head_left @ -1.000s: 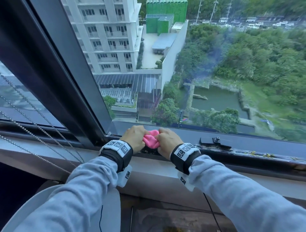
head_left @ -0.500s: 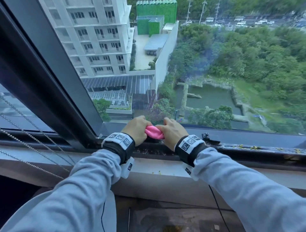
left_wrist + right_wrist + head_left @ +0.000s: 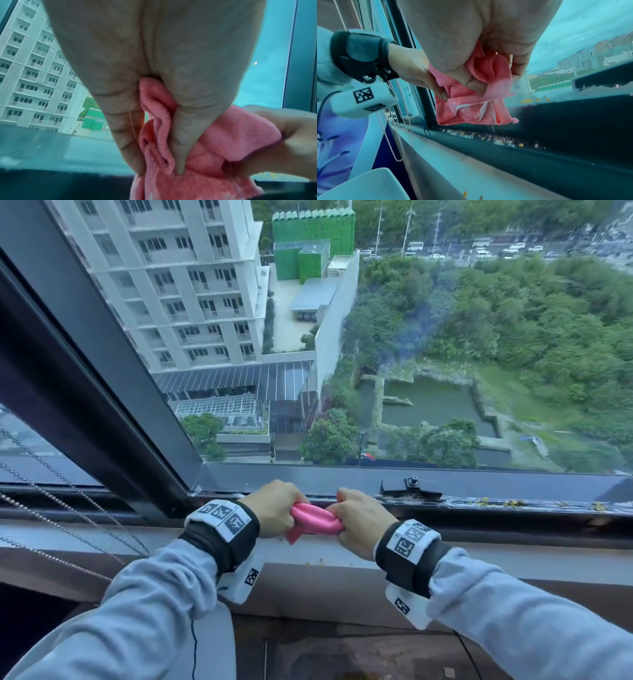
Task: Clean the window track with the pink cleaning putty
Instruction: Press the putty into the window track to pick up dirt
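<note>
Head view shows both hands holding the pink putty (image 3: 317,520) just above the window track (image 3: 513,503), near 6 o'clock. The left hand (image 3: 274,508) curls its fingers (image 3: 126,135) round one end. The right hand (image 3: 359,518) curls round the other end. The putty stretches between them like a soft, folded band.

The job looks only partly done. Little yellow and white crumbs (image 3: 496,138) sit in the dark track under the putty, as the right wrist view shows. More yellow bits (image 3: 507,503) lie along the track toward 3 o'clock, past a small black latch (image 3: 411,486). All of that is left to clean. Some pale specks stick to the bottom edge of the putty, so it seems to have picked up some dirt.

The putty looks squishy and wrinkled, with a fuzzy, dull skin. The track is hard, dark metal. The glass is smooth. Thin bead chains (image 3: 68,508) hang at 9 o'clock.
</note>
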